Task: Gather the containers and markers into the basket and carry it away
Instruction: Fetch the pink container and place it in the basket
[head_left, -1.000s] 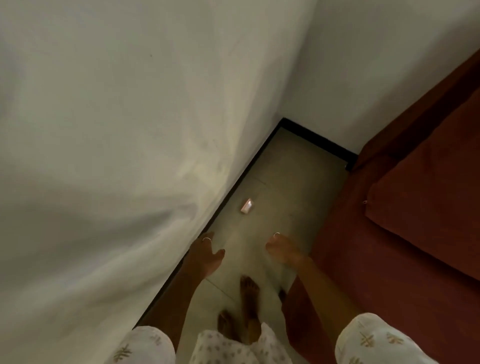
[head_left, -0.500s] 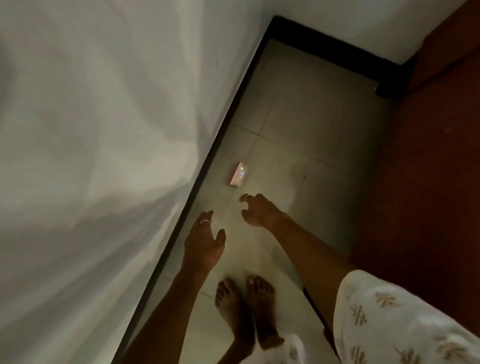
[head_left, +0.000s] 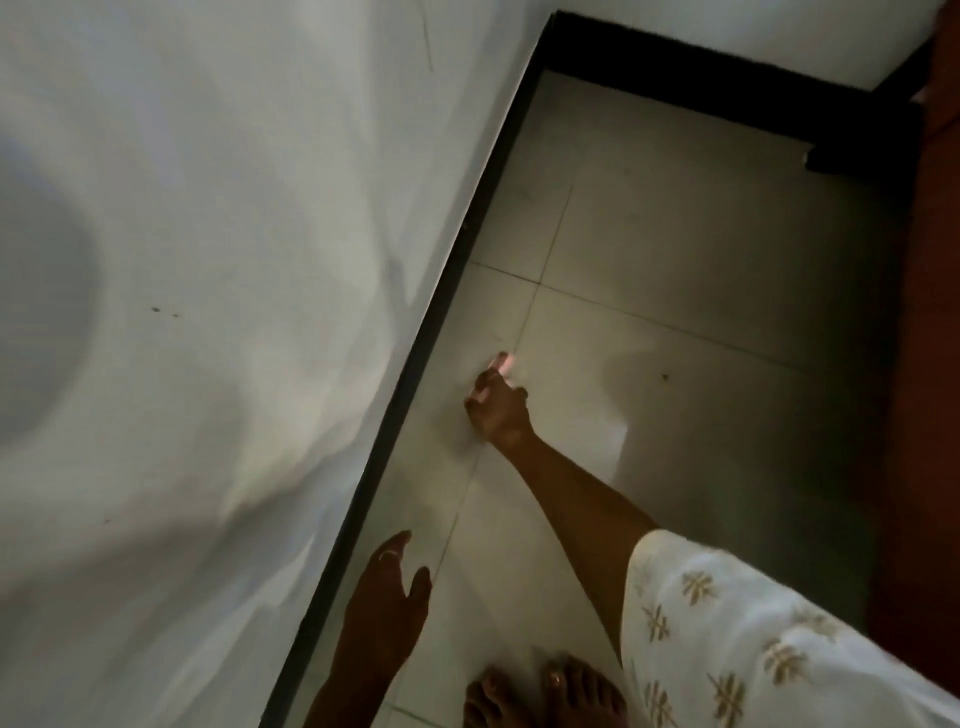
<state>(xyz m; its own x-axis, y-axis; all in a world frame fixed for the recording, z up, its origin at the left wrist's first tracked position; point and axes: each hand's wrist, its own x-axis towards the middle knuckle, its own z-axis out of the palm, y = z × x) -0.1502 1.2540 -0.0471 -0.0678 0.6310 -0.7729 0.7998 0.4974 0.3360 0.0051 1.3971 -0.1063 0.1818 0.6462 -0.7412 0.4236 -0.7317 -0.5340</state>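
A small pink and white container (head_left: 503, 362) lies on the pale tiled floor close to the black skirting. My right hand (head_left: 497, 410) reaches down onto it, fingers curled over it so that only its far end and a pink sliver show. My left hand (head_left: 387, 597) hovers lower down beside the skirting, fingers relaxed and holding nothing. No basket or markers are in view.
A white wall (head_left: 208, 260) fills the left, edged by black skirting (head_left: 415, 364) that turns across the far corner. Dark red bedding (head_left: 930, 364) borders the right side. My bare feet (head_left: 545, 691) stand on the narrow strip of floor between them.
I have bent lower. My right hand moved forward from short of the container onto it and curled over it. My left hand stayed open and dropped back toward me.
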